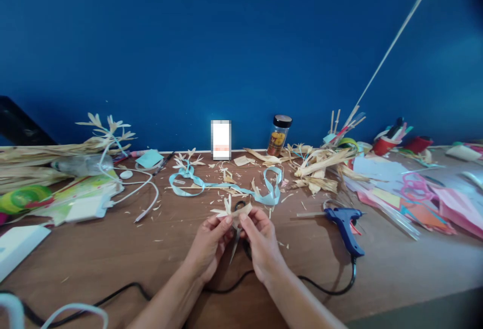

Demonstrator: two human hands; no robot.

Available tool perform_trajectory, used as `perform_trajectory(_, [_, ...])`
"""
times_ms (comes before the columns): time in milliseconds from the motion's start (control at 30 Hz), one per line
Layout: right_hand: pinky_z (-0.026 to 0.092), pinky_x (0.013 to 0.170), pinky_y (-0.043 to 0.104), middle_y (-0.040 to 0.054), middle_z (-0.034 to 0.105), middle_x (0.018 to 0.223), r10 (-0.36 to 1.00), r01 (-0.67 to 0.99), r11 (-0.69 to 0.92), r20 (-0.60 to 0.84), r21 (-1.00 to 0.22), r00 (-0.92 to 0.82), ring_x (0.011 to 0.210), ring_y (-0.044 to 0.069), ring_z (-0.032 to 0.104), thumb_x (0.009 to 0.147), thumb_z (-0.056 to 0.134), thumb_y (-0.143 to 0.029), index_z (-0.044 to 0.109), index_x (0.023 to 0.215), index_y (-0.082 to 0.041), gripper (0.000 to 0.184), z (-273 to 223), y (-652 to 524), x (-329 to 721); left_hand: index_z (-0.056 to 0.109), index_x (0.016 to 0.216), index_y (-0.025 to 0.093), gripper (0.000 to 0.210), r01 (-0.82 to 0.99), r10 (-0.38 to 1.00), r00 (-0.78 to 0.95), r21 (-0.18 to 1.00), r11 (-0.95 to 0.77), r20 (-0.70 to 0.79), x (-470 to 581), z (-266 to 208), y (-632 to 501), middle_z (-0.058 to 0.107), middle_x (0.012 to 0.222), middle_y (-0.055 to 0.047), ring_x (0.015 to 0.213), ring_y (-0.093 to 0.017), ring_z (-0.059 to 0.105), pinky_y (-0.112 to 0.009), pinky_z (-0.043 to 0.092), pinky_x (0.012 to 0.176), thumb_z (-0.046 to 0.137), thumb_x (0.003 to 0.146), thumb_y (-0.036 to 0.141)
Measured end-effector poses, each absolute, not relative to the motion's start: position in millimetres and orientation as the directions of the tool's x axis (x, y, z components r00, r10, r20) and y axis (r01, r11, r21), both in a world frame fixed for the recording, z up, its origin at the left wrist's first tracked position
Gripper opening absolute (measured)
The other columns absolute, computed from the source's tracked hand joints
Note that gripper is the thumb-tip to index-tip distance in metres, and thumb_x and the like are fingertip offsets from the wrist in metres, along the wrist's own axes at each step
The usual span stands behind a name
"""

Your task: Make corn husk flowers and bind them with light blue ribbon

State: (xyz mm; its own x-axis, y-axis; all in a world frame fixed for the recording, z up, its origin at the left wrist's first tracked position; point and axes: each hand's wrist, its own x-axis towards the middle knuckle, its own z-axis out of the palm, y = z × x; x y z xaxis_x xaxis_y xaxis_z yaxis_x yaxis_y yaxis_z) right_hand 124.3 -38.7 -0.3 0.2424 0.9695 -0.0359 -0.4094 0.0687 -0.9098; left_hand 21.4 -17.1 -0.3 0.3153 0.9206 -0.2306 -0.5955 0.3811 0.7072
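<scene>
My left hand (214, 241) pinches a pale corn husk flower (225, 207) whose pointed petals fan out above the fingertips. My right hand (260, 238) grips the end of a tan corn husk strip (241, 212) that stretches between both hands. Whether strip and flower are joined is hidden by the fingers. Beneath the hands, scissors (234, 249) lie on the table, their blades partly covered. Just beyond runs a light blue ribbon (219, 185), looped at both ends, beside a finished-looking husk flower (187, 159).
A blue glue gun (345, 221) lies to the right, its black cable (324, 291) crossing the front. A black-lidded jar (279, 135) and dry husks (320, 165) stand near the wall. Left are a white charger (88, 207) and a green tape roll (24, 198). Colored paper (422, 213) covers the far right.
</scene>
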Motion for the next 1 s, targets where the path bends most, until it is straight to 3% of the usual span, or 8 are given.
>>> perform_trajectory(167, [0.04,0.053,0.019,-0.0008,0.057,0.07,0.961,-0.42,0.067,-0.055,-0.905,0.271,0.06,0.01,0.05,0.074,0.062,-0.034,0.057,0.078,-0.018,0.017,-3.3,-37.1,125.9,0.064,0.073,0.014,0.017,-0.564,0.926,0.257,0.735,0.375,-0.276,21.2,2.8,-17.5,0.066,0.07,0.0,0.06,-0.008,0.058,-0.018,0.046,0.058,0.074,0.06,0.021])
perform_trajectory(667, [0.044,0.056,0.022,-0.0005,0.063,0.067,0.96,-0.385,0.083,-0.03,-0.919,0.279,0.058,0.011,0.055,0.074,0.063,-0.029,0.055,0.077,-0.017,0.015,1.8,-40.3,125.8,0.064,0.071,0.012,0.016,-0.485,0.935,0.261,0.805,0.342,-0.24,21.5,0.2,-16.6,0.063,0.067,-0.002,0.057,-0.008,0.054,-0.018,0.043,0.054,0.072,0.063,0.023])
perform_trajectory(1000, [0.045,0.059,0.023,-0.0005,0.062,0.069,0.966,-0.359,0.118,0.024,-0.926,0.257,0.06,0.012,0.056,0.077,0.059,-0.029,0.054,0.08,-0.018,0.012,-2.6,-39.3,124.5,0.063,0.07,0.013,0.015,-0.53,0.931,0.281,0.771,0.353,-0.234,21.1,0.5,-17.3,0.06,0.064,0.0,0.056,-0.007,0.053,-0.016,0.042,0.052,0.072,0.062,0.02])
